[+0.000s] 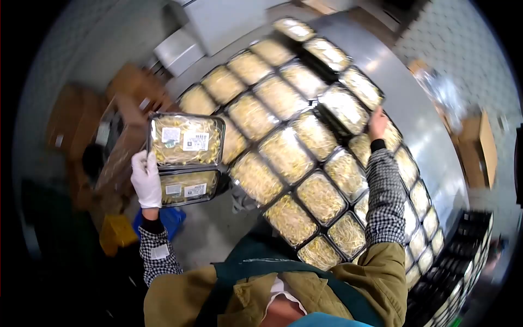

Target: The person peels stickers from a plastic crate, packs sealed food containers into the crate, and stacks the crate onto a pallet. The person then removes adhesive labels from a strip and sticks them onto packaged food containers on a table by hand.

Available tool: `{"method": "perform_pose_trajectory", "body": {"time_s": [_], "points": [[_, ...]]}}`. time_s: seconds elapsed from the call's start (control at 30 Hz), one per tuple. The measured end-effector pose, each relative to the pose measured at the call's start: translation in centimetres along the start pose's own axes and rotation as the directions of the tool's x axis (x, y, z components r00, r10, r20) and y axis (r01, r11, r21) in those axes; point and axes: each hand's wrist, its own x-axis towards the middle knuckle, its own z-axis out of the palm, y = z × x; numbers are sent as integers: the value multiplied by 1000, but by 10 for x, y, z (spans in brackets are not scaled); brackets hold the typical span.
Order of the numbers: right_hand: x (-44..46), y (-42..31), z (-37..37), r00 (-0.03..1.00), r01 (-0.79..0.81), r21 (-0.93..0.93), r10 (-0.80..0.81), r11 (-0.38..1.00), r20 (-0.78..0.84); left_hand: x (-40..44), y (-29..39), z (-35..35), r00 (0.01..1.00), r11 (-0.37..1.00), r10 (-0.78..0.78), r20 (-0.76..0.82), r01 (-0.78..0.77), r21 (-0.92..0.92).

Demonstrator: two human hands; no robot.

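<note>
My left hand point(146, 180), in a white glove, grips two black trays of bean sprouts at their left edges, away from the table. The upper labelled tray point(182, 155) overlaps the lower labelled tray point(180, 180); both are film-wrapped with white stickers. My right hand point(377, 124), bare, is at the right edge of a raised tray of bean sprouts point(340, 109), its fingers bent round the edge and partly hidden. Rows of similar sprout trays point(286, 155) lie close together around it, with no stickers visible on them.
The trays cover much of a metal table point(436, 147) with a curved right edge. Stacked black trays point(457, 261) stand at lower right. Cardboard boxes point(76, 117) are on the left, and an open carton point(476, 150) is on the right. A blue item point(173, 220) and yellow item point(117, 234) lie below my left hand.
</note>
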Motion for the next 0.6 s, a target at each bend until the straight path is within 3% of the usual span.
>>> {"method": "perform_pose_trajectory", "body": {"time_s": [0.03,0.07,0.1,0.13,0.17,0.2,0.23,0.27,0.3,0.37,0.4,0.43,0.47,0.5,0.57,0.6], "points": [[25,13,14,1000,-3,-236,6,972,12,-30,-16,-21,995,996,-88,-46,89,32],[55,49,17,798,584,-686,-462,434,387,-67,-24,-45,992,991,-103,-66,108,80],[52,31,6,740,665,-715,-320,215,592,-104,-41,-65,989,977,-97,-114,116,177],[59,27,13,732,661,-750,-238,19,639,-143,-52,-88,990,964,-49,-133,81,252],[105,69,29,678,646,-763,-454,-6,578,-187,-60,-110,963,919,-213,-162,254,301],[146,107,42,589,624,-781,-646,-20,486,-234,-77,-128,949,888,-247,-194,302,347],[131,52,20,664,650,-758,-452,-44,596,-280,-95,-146,935,830,-258,-242,343,440],[123,31,6,558,738,-669,-475,-93,681,-322,-103,-161,884,747,-383,-266,466,474],[122,8,-8,389,786,-597,-622,-161,680,-363,-108,-182,819,655,-493,-295,572,494],[153,-53,-49,47,820,-496,-831,-284,554,-437,-112,-222,703,498,-638,-315,688,528],[79,-96,-50,389,778,-628,-790,6,475,-473,-113,-239,640,447,-695,-328,742,499],[-15,-143,-56,482,769,-623,-767,140,423,-506,-116,-258,583,405,-741,-333,784,470],[-91,-178,-58,497,796,-570,-759,205,421,-544,-125,-274,547,366,-766,-339,804,469],[-151,-195,-56,492,833,-492,-744,252,451,-570,-135,-269,542,338,-755,-369,803,490],[-230,-205,-51,122,983,-184,-781,9,613,-624,-141,-295,466,269,-795,-389,845,463],[-300,-216,-53,146,983,-177,-757,40,637,-653,-151,-318,452,258,-796,-403,856,448]]}}
